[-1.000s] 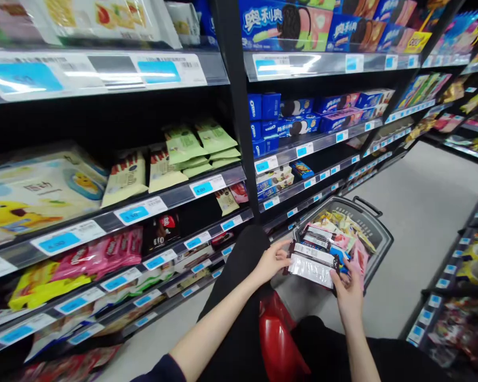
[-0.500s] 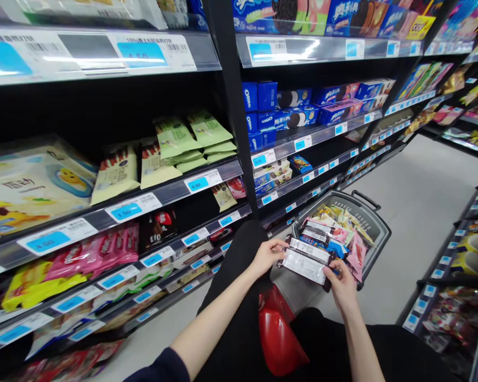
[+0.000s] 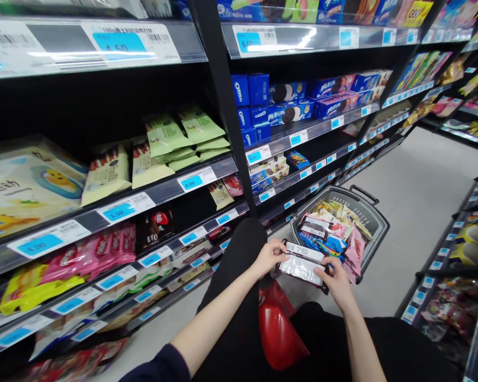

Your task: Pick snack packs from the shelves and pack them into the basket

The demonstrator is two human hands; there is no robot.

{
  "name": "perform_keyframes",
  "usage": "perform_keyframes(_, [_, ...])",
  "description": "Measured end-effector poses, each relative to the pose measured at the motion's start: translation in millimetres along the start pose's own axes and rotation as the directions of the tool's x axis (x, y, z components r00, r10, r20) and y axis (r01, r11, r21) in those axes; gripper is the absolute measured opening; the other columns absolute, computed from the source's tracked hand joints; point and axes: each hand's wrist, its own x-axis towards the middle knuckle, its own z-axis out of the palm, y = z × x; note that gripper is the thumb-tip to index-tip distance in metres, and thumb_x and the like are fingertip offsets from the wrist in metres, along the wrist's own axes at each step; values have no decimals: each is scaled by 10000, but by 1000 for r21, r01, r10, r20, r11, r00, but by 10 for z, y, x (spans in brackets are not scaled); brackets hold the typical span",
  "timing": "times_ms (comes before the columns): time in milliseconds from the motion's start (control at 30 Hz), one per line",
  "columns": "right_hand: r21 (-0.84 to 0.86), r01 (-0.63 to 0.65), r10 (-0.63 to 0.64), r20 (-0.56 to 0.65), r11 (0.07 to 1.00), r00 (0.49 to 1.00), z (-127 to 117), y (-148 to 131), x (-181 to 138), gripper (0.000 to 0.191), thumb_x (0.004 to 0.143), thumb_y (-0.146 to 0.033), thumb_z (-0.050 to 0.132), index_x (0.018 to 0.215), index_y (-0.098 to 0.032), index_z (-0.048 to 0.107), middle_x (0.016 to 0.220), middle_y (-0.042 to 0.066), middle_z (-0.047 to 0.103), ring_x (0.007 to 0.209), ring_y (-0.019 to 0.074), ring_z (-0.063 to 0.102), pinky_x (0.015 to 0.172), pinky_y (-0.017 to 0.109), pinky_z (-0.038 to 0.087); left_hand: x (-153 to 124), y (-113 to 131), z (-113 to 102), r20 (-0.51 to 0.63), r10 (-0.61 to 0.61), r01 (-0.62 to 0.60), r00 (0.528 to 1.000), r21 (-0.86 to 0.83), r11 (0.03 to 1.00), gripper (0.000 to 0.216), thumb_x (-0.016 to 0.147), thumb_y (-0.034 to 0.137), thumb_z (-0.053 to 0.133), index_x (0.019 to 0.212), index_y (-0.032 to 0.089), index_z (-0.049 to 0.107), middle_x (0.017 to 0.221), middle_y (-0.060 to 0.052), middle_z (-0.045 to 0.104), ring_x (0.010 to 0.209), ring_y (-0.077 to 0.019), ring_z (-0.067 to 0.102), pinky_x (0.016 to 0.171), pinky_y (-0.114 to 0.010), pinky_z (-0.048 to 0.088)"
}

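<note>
Both my hands hold a small stack of flat dark snack packets (image 3: pixel 301 263) with white label panels, low in the middle of the view. My left hand (image 3: pixel 267 257) pinches the stack's left end. My right hand (image 3: pixel 335 281) grips its right end, fingers curled over the edge. The stack hangs just in front of a grey shopping basket (image 3: pixel 376 232) on the floor, filled with several colourful snack packs (image 3: pixel 330 231). My knees in black trousers are below my arms.
Store shelves run along the left with price tags: green and cream packets (image 3: pixel 171 143), pink packs (image 3: pixel 103 249), blue Oreo boxes (image 3: pixel 274 106). A red object (image 3: pixel 279 329) sits between my legs. More shelving stands at the right; grey aisle floor (image 3: pixel 422 185) stretches beyond.
The stack has come slightly nearer to me and down from over the basket. My right hand has shifted up onto its right edge. The view has tilted a little downward.
</note>
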Motion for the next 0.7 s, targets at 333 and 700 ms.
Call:
perform_keyframes(333, [-9,-15,15,-64,1000,998,57,21,9,258,546,-394,738,560,-189,581,844,33,448,677,162,488,566,278,413,-11,44,-62,107,121,-126,987,41,991,179,612,66,706,720,203,745,1190,-66,527,1085,-220,510,933,-325,383])
perform_keyframes(700, [61,-130,135,-84,990,987,186,4,-15,362,497,-449,768,432,-204,508,683,24,471,917,266,470,759,334,366,-63,39,-3,36,129,-133,991,125,983,137,505,133,815,570,158,697,1215,-93,488,1086,-254,507,849,-335,433])
